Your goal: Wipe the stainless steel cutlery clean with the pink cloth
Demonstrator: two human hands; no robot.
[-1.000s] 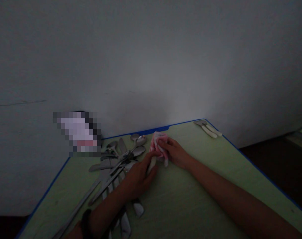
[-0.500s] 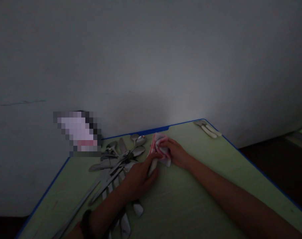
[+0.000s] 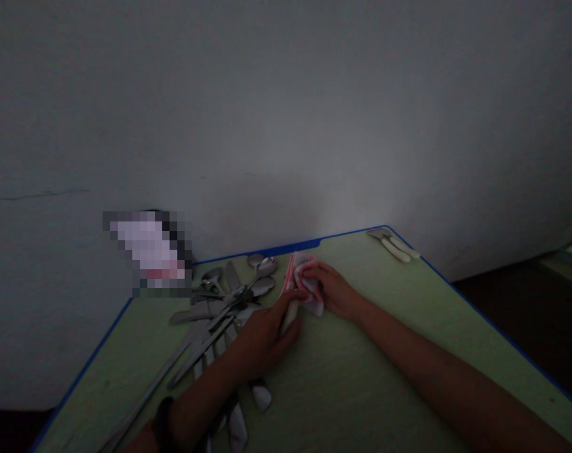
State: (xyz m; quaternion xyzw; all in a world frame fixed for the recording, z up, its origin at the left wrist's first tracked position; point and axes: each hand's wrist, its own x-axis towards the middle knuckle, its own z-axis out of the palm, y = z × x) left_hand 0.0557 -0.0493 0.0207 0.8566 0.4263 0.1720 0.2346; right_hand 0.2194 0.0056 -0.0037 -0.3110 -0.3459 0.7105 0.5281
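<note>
My left hand (image 3: 269, 340) is closed around a pale handle (image 3: 290, 316), whose far end is covered by a pink-and-white cloth (image 3: 309, 301). What kind of utensil the handle belongs to is hidden. The fingers of my right hand (image 3: 330, 289) are wrapped on the cloth from the right side, pressing its folds together. Beside and under my left forearm lies a loose pile of metal cutlery (image 3: 203, 308), with spoons, knives and other long pieces crossing each other.
Two utensils with cream handles (image 3: 396, 248) lie at the table's far right corner. A blurred-out device (image 3: 146, 245) stands at the far left edge against the wall (image 3: 286, 126). The green table (image 3: 361, 390) has a blue edge.
</note>
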